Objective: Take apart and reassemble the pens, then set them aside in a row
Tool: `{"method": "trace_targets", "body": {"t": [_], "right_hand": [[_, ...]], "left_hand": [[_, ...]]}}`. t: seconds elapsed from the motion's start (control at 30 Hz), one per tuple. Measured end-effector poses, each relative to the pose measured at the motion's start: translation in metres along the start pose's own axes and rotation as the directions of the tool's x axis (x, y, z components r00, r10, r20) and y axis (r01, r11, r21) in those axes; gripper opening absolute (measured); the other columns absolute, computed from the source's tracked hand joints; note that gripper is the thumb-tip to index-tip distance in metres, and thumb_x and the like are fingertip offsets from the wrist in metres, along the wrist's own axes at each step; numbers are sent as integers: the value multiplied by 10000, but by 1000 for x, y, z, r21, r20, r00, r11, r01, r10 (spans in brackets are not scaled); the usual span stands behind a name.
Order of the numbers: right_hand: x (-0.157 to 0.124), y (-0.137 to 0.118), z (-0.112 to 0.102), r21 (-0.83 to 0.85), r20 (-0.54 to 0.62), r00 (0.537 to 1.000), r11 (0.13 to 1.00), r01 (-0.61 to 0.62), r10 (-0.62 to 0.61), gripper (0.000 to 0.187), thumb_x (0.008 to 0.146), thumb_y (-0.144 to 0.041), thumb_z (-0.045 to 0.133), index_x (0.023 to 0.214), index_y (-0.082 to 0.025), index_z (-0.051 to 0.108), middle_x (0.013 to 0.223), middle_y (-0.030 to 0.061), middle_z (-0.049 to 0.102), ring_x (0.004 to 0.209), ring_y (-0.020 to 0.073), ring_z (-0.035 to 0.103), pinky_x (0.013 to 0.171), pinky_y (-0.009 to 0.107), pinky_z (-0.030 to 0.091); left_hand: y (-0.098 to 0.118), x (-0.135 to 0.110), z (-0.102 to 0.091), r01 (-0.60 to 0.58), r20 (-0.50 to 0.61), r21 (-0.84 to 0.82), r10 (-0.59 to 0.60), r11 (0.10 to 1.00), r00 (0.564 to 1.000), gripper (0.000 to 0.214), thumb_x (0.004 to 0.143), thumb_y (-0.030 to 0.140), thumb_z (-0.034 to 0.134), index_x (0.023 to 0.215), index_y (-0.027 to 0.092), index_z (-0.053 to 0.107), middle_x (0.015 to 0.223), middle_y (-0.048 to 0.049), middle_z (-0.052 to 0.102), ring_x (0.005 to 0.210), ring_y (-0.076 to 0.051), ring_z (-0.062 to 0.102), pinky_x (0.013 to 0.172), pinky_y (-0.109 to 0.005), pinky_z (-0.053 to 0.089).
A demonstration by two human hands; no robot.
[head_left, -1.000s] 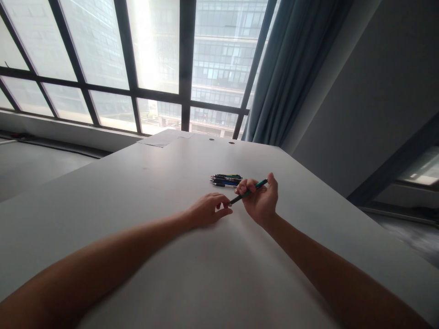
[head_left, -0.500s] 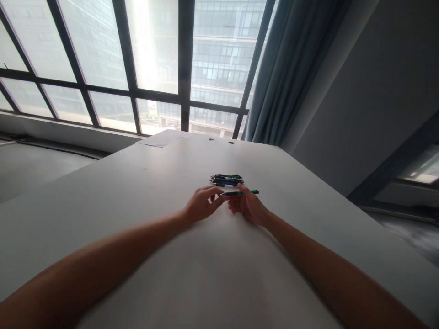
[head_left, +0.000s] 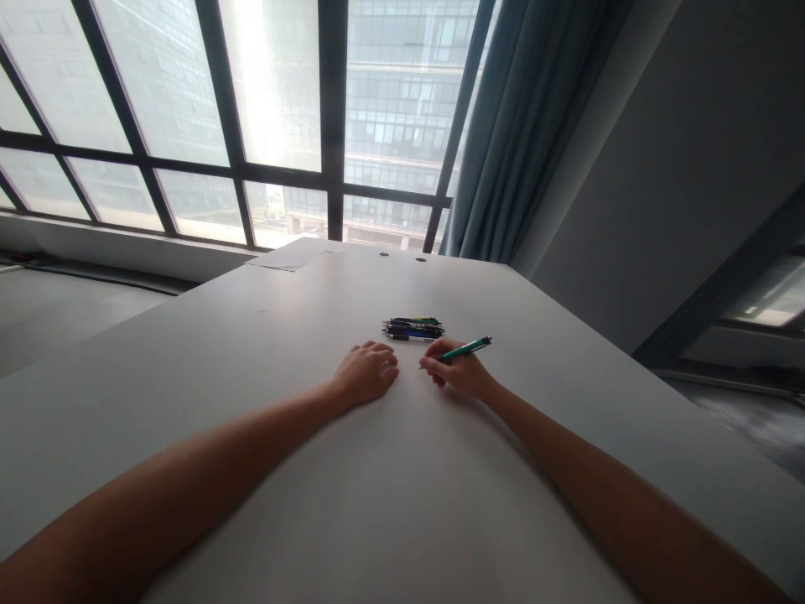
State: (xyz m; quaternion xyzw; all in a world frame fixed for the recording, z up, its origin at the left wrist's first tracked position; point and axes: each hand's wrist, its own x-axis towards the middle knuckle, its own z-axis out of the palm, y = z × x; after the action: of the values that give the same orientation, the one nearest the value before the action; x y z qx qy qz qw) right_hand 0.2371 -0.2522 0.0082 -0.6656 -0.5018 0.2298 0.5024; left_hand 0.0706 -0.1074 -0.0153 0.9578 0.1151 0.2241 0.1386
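Note:
My right hand [head_left: 458, 369] is closed around a green pen [head_left: 465, 348] in a writing grip. The pen slants, its tip low at the left near the tabletop and its dark back end raised to the right. My left hand [head_left: 366, 372] rests palm down on the white table [head_left: 377, 486], fingers loosely bent and holding nothing. Just beyond both hands lies a bunch of pens [head_left: 413, 330], side by side; several are dark, one has a white barrel, and green and blue show among them.
Sheets of paper [head_left: 277, 256] lie at the far left of the table. Two round dark spots [head_left: 421, 259] sit near its far edge. Behind stand tall windows [head_left: 270, 101] and a blue curtain [head_left: 503, 151]; a grey wall [head_left: 660, 168] rises at the right.
My left hand has let go of the pen and come down flat on the table, slightly left. The right hand has turned the pen into a writing grip, its back end now higher.

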Motion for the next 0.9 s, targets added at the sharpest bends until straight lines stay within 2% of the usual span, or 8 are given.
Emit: {"method": "trace_targets", "body": {"t": [0.13,0.3,0.47,0.9], "right_hand": [[2,12,5,-139,2,1000,990,1,-1,202,722,-361,674,717,-183,580,591,3,634,485,129,552,466,250,426],[6,14,7,-268,-60,996,962,42,-60,185,732,-341,626,648,-191,559,627,18,653,594,157,575,598,290,445],[6,13,8,-269,-77,996,963,26,-49,171,731,-329,610,649,-196,541,621,13,645,593,157,566,610,291,435],[6,15,6,-253,-118,993,967,-39,9,153,700,-282,611,626,-202,505,539,-11,595,516,141,532,523,256,403]], "left_hand": [[3,1,0,6,27,28,-7,1000,1000,278,888,362,469,1014,240,685,1183,-55,660,1122,-268,556,971,-455,435],[4,1,0,11,35,44,-13,999,999,284,892,375,461,1025,248,677,1194,-44,658,1130,-255,551,980,-427,429],[3,2,2,10,32,45,-11,999,999,283,892,371,464,1023,242,678,1191,-48,657,1130,-256,547,984,-435,425],[4,1,-1,9,33,18,-10,1000,999,278,890,365,469,1021,241,680,1185,-55,658,1125,-255,549,986,-430,431]]}}
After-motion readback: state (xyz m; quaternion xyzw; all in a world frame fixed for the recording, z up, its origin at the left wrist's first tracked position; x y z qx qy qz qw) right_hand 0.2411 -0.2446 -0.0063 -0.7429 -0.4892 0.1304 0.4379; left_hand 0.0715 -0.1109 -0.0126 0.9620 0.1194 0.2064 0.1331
